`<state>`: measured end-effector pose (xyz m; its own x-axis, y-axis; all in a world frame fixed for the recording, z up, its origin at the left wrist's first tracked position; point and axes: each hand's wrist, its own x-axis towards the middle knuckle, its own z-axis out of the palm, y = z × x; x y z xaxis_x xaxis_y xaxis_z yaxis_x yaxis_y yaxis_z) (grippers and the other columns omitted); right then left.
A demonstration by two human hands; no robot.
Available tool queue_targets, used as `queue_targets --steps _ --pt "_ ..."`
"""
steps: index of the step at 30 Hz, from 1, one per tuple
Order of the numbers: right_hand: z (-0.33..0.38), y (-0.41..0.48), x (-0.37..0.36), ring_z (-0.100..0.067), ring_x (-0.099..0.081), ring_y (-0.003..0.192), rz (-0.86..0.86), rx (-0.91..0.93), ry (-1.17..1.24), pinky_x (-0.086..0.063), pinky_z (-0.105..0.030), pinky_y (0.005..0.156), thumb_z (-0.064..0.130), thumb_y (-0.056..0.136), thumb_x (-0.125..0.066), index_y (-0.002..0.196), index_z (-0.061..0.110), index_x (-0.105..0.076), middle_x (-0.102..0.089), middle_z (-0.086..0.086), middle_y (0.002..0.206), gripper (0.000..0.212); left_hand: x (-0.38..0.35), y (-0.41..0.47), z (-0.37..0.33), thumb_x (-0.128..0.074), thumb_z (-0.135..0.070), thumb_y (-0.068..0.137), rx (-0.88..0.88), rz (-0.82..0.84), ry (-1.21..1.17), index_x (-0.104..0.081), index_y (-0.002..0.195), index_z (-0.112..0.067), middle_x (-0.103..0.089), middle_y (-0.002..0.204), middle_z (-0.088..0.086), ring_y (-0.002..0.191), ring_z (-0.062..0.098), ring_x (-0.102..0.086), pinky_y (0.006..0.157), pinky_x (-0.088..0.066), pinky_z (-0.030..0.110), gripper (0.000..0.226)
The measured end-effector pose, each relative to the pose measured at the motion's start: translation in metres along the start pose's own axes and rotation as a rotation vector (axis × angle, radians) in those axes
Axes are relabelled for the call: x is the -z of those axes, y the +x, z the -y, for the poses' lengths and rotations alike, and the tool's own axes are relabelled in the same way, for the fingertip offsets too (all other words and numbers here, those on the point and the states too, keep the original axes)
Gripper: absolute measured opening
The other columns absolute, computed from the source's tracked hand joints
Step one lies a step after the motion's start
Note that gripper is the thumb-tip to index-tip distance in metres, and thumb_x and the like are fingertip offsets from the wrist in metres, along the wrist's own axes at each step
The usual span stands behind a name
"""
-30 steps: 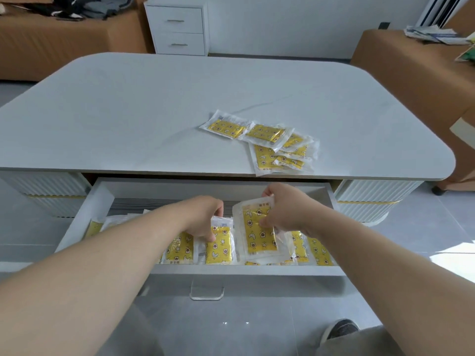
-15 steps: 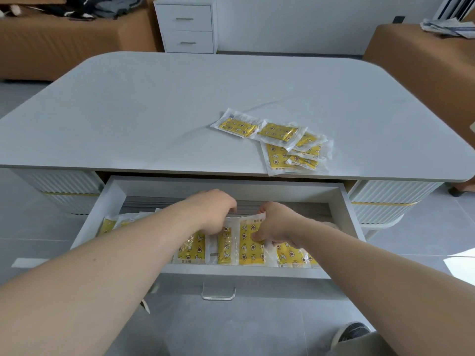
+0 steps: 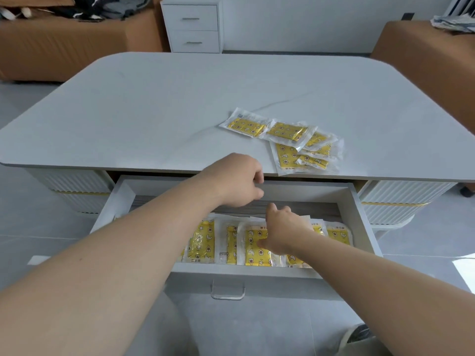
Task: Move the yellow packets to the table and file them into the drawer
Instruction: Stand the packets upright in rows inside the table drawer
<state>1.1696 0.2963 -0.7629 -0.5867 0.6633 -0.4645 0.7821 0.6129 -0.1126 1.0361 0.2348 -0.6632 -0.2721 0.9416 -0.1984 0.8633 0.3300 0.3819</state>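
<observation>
Many yellow packets are filed in the drawer; a pile is yet unfiled on the desk; the left hand is loosely curled, empty; the right hand is laid on one, grip unclear.

Free strip behind packets in drawer

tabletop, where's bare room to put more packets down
The table is bare over its left half and far side, beyond the packet pile, and in a strip between pile and right edge. Crowded: the near edge under the pile, and the drawer, its front row full of packets with the right hand in it.
</observation>
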Motion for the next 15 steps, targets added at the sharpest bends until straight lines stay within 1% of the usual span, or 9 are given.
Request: queue_targets --steps 2,4,6,8,11,13,15 --pt "-0.003 -0.004 0.005 -0.027 -0.063 0.095 -0.031 0.019 0.018 -0.060 -0.038 0.079 0.048 0.089 -0.069 0.133 0.015 -0.039 -0.051 -0.013 0.125 0.063 0.005 0.006 -0.006 -0.066 -0.032 0.093 0.003 -0.107 -0.003 -0.066 0.111 -0.027 -0.065 0.102 -0.008 0.096 0.016 -0.062 0.086 -0.053 0.035 0.018" --pt "-0.006 -0.009 0.017 -0.024 -0.064 0.090 -0.075 0.044 0.038 -0.059 -0.037 0.075 0.048 0.091 -0.065 0.127 0.015 -0.044 -0.055 -0.009 0.117 0.053 0.007 0.013 -0.010 -0.062 -0.029 0.095 0.019 -0.200 -0.022 -0.064 0.109 -0.029 -0.066 0.102 -0.008 0.096 0.017 -0.063 0.085 -0.054 0.037 0.014" --pt "-0.012 -0.013 0.031 -0.020 -0.062 0.082 -0.131 0.061 0.073 -0.060 -0.039 0.072 0.044 0.093 -0.062 0.116 0.017 -0.050 -0.058 -0.002 0.101 0.038 0.007 0.021 -0.015 -0.058 -0.026 0.096 0.027 -0.272 -0.050 -0.063 0.109 -0.028 -0.066 0.102 -0.007 0.096 0.018 -0.062 0.084 -0.054 0.037 0.014" --pt "-0.015 -0.019 0.047 -0.018 -0.060 0.078 -0.199 0.060 0.104 -0.059 -0.039 0.072 0.040 0.093 -0.060 0.103 0.019 -0.052 -0.057 0.003 0.091 0.025 0.006 0.026 -0.017 -0.056 -0.024 0.097 0.026 -0.327 -0.068 -0.062 0.111 -0.026 -0.066 0.108 -0.006 0.097 0.019 -0.062 0.086 -0.054 0.038 0.015" --pt "-0.028 -0.029 0.072 -0.018 -0.060 0.079 -0.326 0.038 0.131 -0.058 -0.040 0.069 0.036 0.093 -0.058 0.095 0.019 -0.054 -0.057 0.004 0.092 0.017 -0.002 0.036 -0.024 -0.053 -0.024 0.099 0.005 -0.369 -0.062 -0.062 0.117 -0.022 -0.063 0.121 -0.002 0.105 0.021 -0.060 0.088 -0.052 0.037 0.020" --pt "-0.040 -0.035 0.085 -0.019 -0.059 0.080 -0.402 0.024 0.138 -0.057 -0.040 0.071 0.034 0.094 -0.056 0.095 0.019 -0.055 -0.057 0.003 0.093 0.015 -0.008 0.042 -0.027 -0.053 -0.025 0.100 -0.010 -0.350 -0.027 -0.061 0.124 -0.020 -0.059 0.131 0.000 0.113 0.022 -0.057 0.090 -0.050 0.036 0.026" --pt "-0.053 -0.039 0.094 -0.022 -0.059 0.081 -0.485 0.003 0.146 -0.056 -0.040 0.070 0.032 0.094 -0.055 0.096 0.019 -0.055 -0.055 0.001 0.097 0.013 -0.014 0.046 -0.031 -0.053 -0.027 0.101 -0.047 -0.314 0.031 -0.058 0.132 -0.017 -0.054 0.139 0.001 0.123 0.023 -0.053 0.095 -0.047 0.037 0.033"
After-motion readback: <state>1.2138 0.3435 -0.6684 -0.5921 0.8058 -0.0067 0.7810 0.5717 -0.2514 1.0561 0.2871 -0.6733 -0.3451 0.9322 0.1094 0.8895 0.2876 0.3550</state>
